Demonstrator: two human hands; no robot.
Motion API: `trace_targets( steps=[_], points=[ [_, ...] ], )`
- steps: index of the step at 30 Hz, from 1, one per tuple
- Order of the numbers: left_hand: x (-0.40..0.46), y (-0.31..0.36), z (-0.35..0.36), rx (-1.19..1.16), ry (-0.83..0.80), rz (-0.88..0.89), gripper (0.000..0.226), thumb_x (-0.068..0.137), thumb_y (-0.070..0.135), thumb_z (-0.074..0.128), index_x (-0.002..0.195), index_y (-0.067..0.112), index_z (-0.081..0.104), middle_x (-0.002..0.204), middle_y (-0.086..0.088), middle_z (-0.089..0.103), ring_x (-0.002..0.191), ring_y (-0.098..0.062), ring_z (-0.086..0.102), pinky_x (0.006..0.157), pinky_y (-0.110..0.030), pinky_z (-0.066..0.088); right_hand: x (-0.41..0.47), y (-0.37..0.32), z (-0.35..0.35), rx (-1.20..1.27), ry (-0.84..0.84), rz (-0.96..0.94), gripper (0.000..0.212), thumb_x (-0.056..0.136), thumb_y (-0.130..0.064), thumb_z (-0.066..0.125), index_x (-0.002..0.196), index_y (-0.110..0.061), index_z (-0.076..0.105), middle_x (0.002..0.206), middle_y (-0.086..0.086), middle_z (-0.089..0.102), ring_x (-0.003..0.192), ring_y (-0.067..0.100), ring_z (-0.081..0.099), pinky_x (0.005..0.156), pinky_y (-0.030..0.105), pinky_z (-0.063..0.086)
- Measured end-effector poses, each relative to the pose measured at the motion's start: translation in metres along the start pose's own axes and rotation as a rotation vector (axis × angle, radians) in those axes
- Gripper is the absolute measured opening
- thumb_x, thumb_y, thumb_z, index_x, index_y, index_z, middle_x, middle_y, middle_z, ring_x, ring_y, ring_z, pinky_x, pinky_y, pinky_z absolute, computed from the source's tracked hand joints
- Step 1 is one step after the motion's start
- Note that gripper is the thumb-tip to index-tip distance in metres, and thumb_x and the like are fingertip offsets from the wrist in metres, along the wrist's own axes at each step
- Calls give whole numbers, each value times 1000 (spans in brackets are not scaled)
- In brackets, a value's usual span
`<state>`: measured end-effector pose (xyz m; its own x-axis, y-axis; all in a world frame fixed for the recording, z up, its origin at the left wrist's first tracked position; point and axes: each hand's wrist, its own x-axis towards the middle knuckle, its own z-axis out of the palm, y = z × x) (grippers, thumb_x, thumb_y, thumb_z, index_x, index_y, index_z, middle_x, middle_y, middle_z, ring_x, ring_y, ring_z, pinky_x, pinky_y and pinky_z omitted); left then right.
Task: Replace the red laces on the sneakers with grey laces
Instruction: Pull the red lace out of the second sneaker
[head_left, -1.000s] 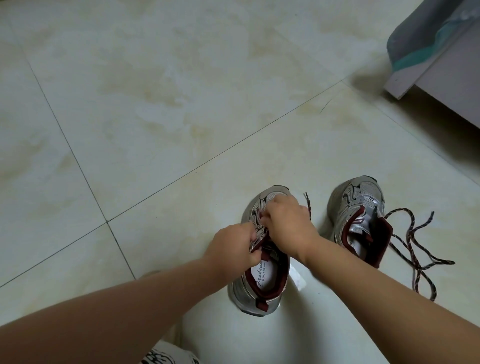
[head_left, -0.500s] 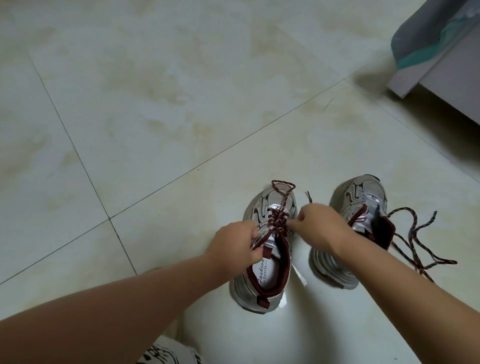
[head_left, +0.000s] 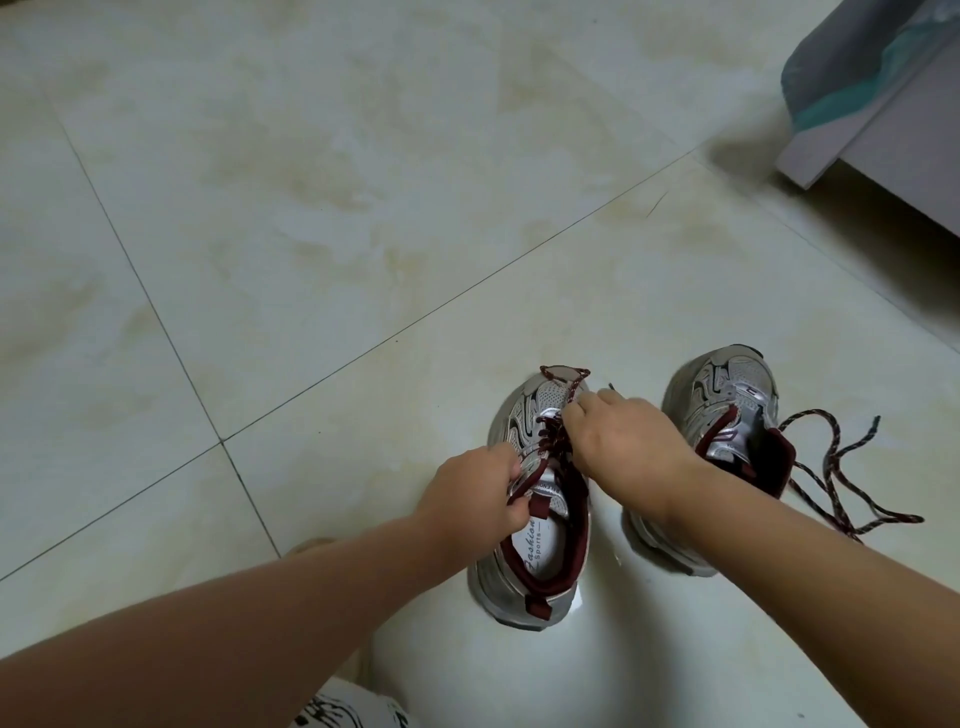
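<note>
Looking down from the head camera, I see two grey-and-silver sneakers with maroon lining standing side by side on the floor. Around them: a loose red lace lies in tangled loops on the tile just right of the right sneaker, and that shoe's eyelets look bare. Its heel half is hidden behind my right forearm. A corner of white paper pokes out from under the heel of the left sneaker. At the bottom edge a bit of black-and-white patterned fabric shows.

My left hand pinches the left sneaker's collar edge by the tongue, its grip narrow on the shoe. My right hand has its fingers curled round the red lace on the shoe, which is threaded through the upper eyelets; a loop of it arcs over the toe. The right hand covers part of the lacing, so I cannot tell how many rows remain threaded.

The tiled floor is pale, glossy, with yellowish marbling and thin dark grout lines. In the upper right corner stands a grey piece of furniture with grey and teal cloth draped on it.
</note>
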<state>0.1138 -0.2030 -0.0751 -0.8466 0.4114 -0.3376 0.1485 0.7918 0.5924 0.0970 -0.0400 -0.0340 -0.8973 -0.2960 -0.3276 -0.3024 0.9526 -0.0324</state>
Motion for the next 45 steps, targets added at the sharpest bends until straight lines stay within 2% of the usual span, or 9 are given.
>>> trace_targets(
  steps=[6, 10, 16, 22, 28, 34, 37, 40, 45],
  points=[
    [0, -5, 0, -30, 7, -16, 18, 79, 24, 61, 85, 20, 44, 71, 6, 49, 69, -19, 49, 60, -26, 32, -2, 0, 2, 287, -174, 256, 31, 93, -44, 45, 95, -14, 53, 100, 7, 60, 94, 27, 57, 68, 30, 38],
    [0, -5, 1, -24, 11, -5, 18, 79, 25, 61, 84, 19, 44, 67, 8, 47, 67, -18, 48, 58, -26, 30, -3, 0, 7, 526, -213, 255, 30, 95, -32, 43, 90, -8, 60, 92, 11, 63, 87, 26, 55, 68, 28, 36],
    [-1, -7, 1, -40, -9, 6, 18, 80, 22, 60, 85, 18, 44, 64, 9, 42, 65, -17, 46, 58, -26, 31, -5, 11, 2, -40, 54, 105, 17, 95, -29, 41, 95, -16, 50, 93, 3, 56, 83, 26, 55, 56, 29, 31],
    [0, -6, 1, -39, -2, -9, 18, 78, 22, 60, 84, 19, 43, 64, 8, 43, 65, -18, 45, 59, -26, 31, -5, 4, 6, 604, -333, 291, 37, 95, -40, 43, 70, -13, 53, 71, 2, 55, 71, 19, 51, 64, 27, 38],
    [0, -7, 0, -46, -17, -8, 17, 80, 22, 60, 87, 18, 45, 63, 10, 42, 62, -15, 44, 56, -25, 30, -5, 19, -6, 189, 105, 351, 25, 96, -27, 35, 75, -14, 38, 82, 10, 57, 72, 29, 47, 58, 31, 31],
    [1, -7, -2, -58, -8, -18, 17, 78, 21, 60, 85, 19, 45, 63, 9, 42, 64, -16, 44, 56, -26, 29, -11, -3, 9, 798, -299, 437, 34, 96, -36, 43, 73, -13, 54, 71, 7, 57, 62, 23, 54, 56, 27, 46],
    [1, -8, -2, -58, -12, -14, 17, 79, 22, 60, 86, 18, 45, 63, 10, 42, 63, -15, 43, 53, -23, 28, -8, 13, 7, 522, 79, 457, 31, 97, -26, 40, 75, -9, 53, 74, 10, 56, 71, 28, 52, 63, 32, 37],
    [0, -9, -2, -59, -21, -24, 17, 79, 22, 60, 86, 18, 45, 63, 10, 42, 62, -15, 43, 52, -22, 27, -8, 24, 0, 691, 326, 551, 37, 96, -25, 43, 62, -10, 42, 58, 4, 47, 60, 26, 45, 50, 31, 25],
    [0, -7, -3, -46, -21, -19, 17, 79, 22, 59, 86, 18, 44, 65, 9, 43, 65, -17, 45, 53, -24, 28, -17, 0, 9, 1040, -294, 524, 38, 92, -40, 51, 76, -7, 58, 58, 4, 51, 45, 17, 48, 38, 20, 38]
  ],
)
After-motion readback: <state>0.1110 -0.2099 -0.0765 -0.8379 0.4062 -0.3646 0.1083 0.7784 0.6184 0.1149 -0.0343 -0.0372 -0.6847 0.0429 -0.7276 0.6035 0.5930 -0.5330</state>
